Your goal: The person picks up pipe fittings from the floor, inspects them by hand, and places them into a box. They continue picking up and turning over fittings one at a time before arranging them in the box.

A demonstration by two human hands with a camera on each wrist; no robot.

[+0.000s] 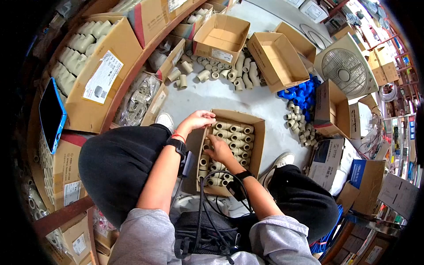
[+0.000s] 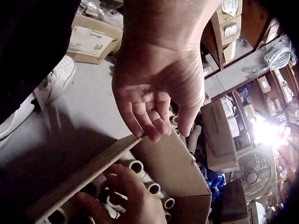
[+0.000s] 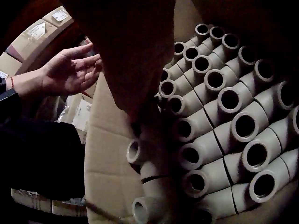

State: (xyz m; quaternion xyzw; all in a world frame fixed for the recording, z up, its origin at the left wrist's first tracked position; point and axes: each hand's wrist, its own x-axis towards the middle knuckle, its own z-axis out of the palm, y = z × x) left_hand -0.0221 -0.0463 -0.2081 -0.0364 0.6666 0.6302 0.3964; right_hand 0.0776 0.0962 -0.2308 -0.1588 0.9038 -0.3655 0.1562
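Beige pipe tees (image 3: 219, 79) lie in close rows inside a cardboard box (image 1: 261, 145) on the floor between the person's legs, most with one round opening facing up. My right hand (image 1: 221, 149) reaches into the box along its left wall. Thumb and fingers of that hand (image 2: 128, 196) are around a pipe tee in the left column; the hand's own shadow darkens the grip in the right wrist view. At the box's upper left corner, my left hand (image 1: 199, 120) hangs with loosely bent fingers (image 2: 149, 126), fingertips right at the cardboard rim, holding nothing.
Loose beige fittings (image 1: 212, 70) and blue fittings (image 1: 300, 95) are heaped on the floor ahead. Open cartons (image 1: 221, 35) stand behind them. A fan (image 1: 349, 66) is at the right, stocked shelving (image 1: 119, 97) at the left. Black cables (image 1: 203, 194) hang near the right wrist.
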